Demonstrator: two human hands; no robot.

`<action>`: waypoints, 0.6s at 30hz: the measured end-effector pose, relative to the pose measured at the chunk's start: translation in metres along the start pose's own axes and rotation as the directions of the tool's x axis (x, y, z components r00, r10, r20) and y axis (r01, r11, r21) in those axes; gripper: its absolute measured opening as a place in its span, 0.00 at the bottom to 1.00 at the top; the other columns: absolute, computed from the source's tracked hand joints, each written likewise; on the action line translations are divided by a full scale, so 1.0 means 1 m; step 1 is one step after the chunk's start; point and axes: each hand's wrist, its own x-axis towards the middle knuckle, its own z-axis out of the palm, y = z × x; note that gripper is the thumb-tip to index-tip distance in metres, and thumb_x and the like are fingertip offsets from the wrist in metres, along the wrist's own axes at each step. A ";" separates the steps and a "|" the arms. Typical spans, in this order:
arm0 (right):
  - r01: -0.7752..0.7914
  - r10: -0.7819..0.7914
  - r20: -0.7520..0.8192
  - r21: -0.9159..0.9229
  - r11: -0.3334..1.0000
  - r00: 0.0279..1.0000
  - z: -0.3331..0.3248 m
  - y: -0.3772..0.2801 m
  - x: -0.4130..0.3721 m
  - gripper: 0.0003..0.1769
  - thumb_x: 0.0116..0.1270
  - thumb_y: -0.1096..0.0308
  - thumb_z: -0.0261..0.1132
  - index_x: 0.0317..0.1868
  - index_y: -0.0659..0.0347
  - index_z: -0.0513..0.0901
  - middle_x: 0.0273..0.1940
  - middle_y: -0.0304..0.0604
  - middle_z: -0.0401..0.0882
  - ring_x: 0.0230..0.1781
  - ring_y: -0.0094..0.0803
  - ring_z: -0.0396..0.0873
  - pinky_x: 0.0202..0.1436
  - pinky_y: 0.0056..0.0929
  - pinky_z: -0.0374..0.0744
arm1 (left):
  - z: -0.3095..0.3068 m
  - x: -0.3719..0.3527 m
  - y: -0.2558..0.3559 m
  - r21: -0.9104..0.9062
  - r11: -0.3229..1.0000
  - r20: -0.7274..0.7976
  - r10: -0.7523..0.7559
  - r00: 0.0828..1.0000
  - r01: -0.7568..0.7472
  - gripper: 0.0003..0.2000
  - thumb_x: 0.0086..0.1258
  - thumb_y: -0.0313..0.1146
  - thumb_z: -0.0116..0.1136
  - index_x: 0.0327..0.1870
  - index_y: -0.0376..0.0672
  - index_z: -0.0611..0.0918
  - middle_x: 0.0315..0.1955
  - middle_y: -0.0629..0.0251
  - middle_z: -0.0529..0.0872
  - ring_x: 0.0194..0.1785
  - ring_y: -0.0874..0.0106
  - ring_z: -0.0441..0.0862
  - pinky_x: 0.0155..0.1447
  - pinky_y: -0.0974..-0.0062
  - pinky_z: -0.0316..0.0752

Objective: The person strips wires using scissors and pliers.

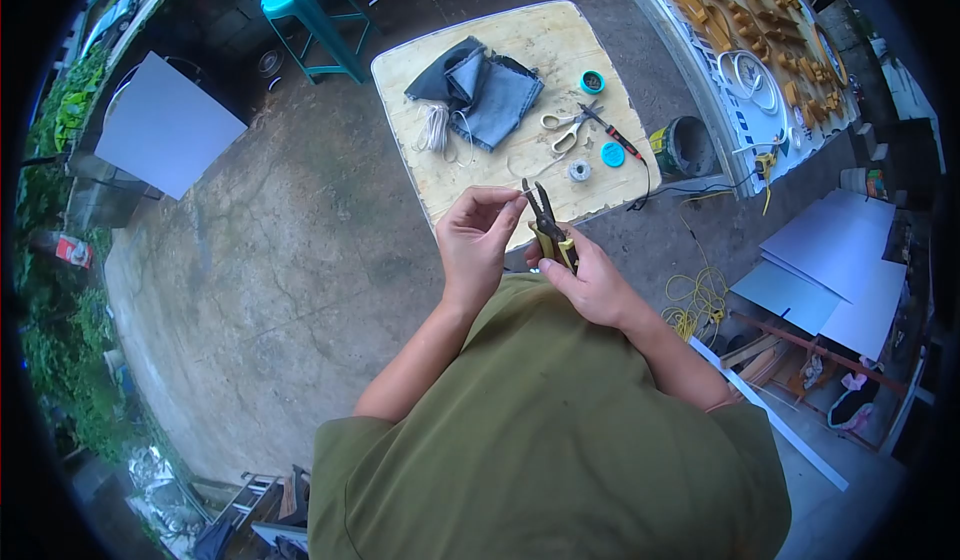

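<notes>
My right hand (592, 278) is wrapped round the yellow-and-black handles of the pliers (546, 222), whose dark jaws point up and stand slightly apart. Beside the jaws, my left hand (478, 237) pinches the end of a thin pale cord (540, 172) between thumb and forefinger. Beyond the hands, on the wooden table (405, 165), lie folded denim (497, 102), a bundle of white cord (434, 128), scissors (567, 132), a red-and-black soldering iron (618, 137), a small spool (579, 170), an open teal container (592, 82) and its teal lid (612, 154).
A teal stool (318, 22) stands behind the table to the left. To the right are a dark bucket (688, 147), a board with yellow pieces (745, 60), coiled yellow cable (697, 300) and white panels (835, 260). Another white panel (168, 125) leans at the left.
</notes>
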 end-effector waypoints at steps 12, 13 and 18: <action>0.034 -0.049 -0.078 -0.187 0.982 0.996 0.001 -0.011 -0.004 0.27 0.75 0.68 0.66 0.69 0.71 0.70 0.49 0.55 0.86 0.51 0.50 0.86 0.58 0.45 0.81 | 0.004 -0.004 -0.002 -0.063 0.998 0.002 0.018 1.000 -0.018 0.05 0.74 0.17 0.67 0.45 0.33 0.84 0.42 0.59 0.91 0.50 0.72 0.91 0.56 0.76 0.85; 0.027 -0.043 -0.085 -0.189 0.982 0.995 0.001 -0.013 -0.005 0.27 0.75 0.68 0.66 0.69 0.71 0.70 0.50 0.57 0.86 0.51 0.52 0.86 0.58 0.46 0.81 | 0.004 -0.004 -0.002 -0.064 0.998 0.004 0.017 1.000 -0.016 0.05 0.74 0.17 0.67 0.45 0.33 0.84 0.42 0.59 0.92 0.50 0.72 0.91 0.56 0.76 0.85; -0.004 -0.020 -0.122 -0.199 0.980 0.992 0.001 -0.011 -0.004 0.26 0.76 0.67 0.65 0.68 0.71 0.71 0.49 0.63 0.85 0.50 0.56 0.86 0.56 0.48 0.81 | 0.006 -0.003 0.000 -0.047 0.999 0.004 0.003 1.000 -0.002 0.04 0.74 0.17 0.67 0.44 0.33 0.84 0.42 0.59 0.92 0.50 0.72 0.91 0.56 0.76 0.85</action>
